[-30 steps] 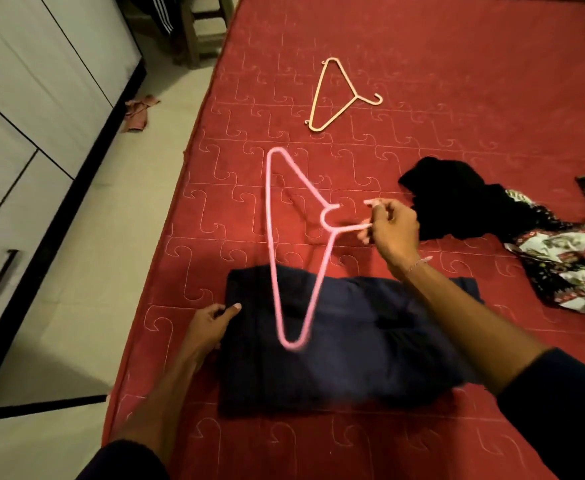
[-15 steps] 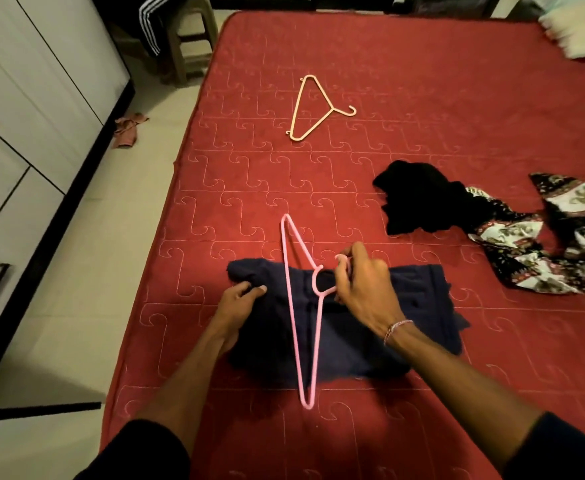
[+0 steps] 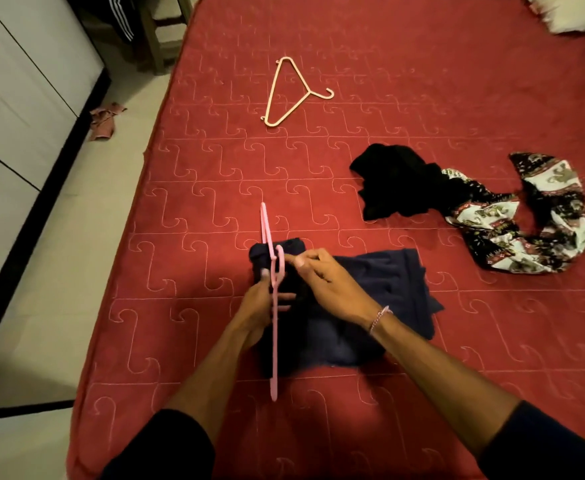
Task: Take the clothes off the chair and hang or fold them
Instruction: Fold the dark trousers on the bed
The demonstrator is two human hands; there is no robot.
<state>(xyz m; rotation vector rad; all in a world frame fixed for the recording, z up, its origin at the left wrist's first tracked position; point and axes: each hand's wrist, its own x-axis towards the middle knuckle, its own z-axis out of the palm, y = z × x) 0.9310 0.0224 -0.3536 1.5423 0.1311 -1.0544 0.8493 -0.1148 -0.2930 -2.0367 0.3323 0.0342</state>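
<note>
A pink hanger (image 3: pixel 274 327) stands on edge over the left end of a folded navy garment (image 3: pixel 381 299) on the red mattress (image 3: pixel 187 271). My left hand (image 3: pixel 258 308) grips the hanger just below its hook, thumb on one side and fingers on the other. My right hand (image 3: pixel 329 282) pinches the navy garment's upper edge just right of the hook. A crumpled black garment (image 3: pixel 395 185) and a black-and-white patterned garment (image 3: pixel 533 230) lie to the right. Dark striped clothes (image 3: pixel 121 19) hang on the chair (image 3: pixel 157 39) at the top left.
A beige hanger (image 3: pixel 296 93) lies flat further up the mattress. A pillow (image 3: pixel 568 12) sits at the top right corner. White wardrobe doors (image 3: pixel 17 91) line the left side, with a strip of floor and a reddish rag (image 3: pixel 105 121) between them and the bed.
The pink hanger came down from the air onto the navy garment and turned edge-on. My left hand moved from the garment's left edge to the hanger; my right hand left the hook.
</note>
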